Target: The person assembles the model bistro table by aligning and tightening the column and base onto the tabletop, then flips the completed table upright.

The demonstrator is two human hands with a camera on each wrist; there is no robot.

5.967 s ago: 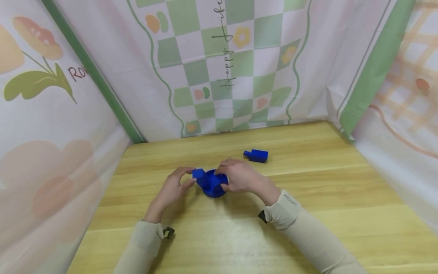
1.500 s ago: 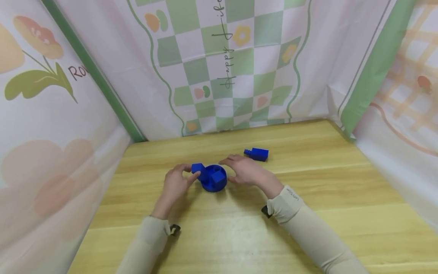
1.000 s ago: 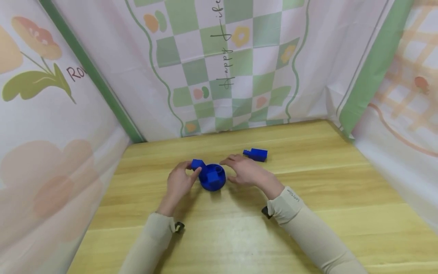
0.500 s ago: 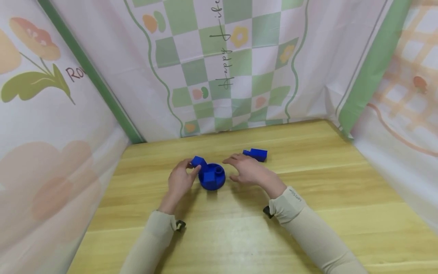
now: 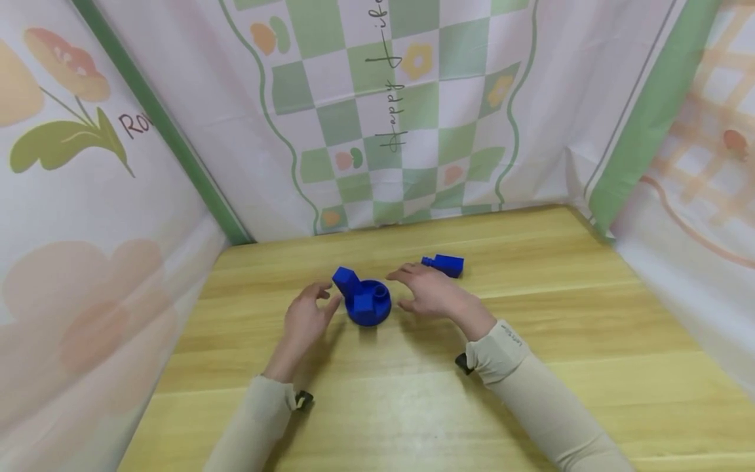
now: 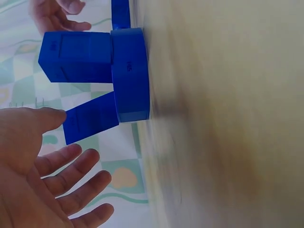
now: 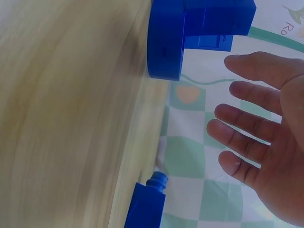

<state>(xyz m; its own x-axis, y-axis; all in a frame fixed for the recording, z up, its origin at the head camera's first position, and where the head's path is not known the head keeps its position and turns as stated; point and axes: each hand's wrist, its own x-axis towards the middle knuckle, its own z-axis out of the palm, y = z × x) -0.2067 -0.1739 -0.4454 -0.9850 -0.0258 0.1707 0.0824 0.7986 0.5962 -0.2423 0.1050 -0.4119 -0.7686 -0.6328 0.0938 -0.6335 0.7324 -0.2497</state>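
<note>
A round blue base (image 5: 368, 320) sits on the table, with two box-shaped blue blocks standing in it. The left block (image 5: 347, 282) leans outward; the front block (image 5: 363, 303) looks straighter. At the base's back right, a round socket (image 5: 380, 290) has nothing in it. My left hand (image 5: 305, 319) is beside the left block with fingers spread and holds nothing. In the left wrist view its thumb overlaps the block's end; I cannot tell if it touches. My right hand (image 5: 433, 292) hovers right of the base, fingers extended, holding nothing.
A third blue block (image 5: 446, 264) with a ridged, screw-like neck lies on its side behind my right hand. The wooden table (image 5: 401, 406) reaches back to a patterned cloth (image 5: 407, 131). Cloth also hangs at the left and right sides.
My right hand has let go of the front block and drawn back to the right. The base has turned, bringing the socket into view. My left hand has released the left block.
</note>
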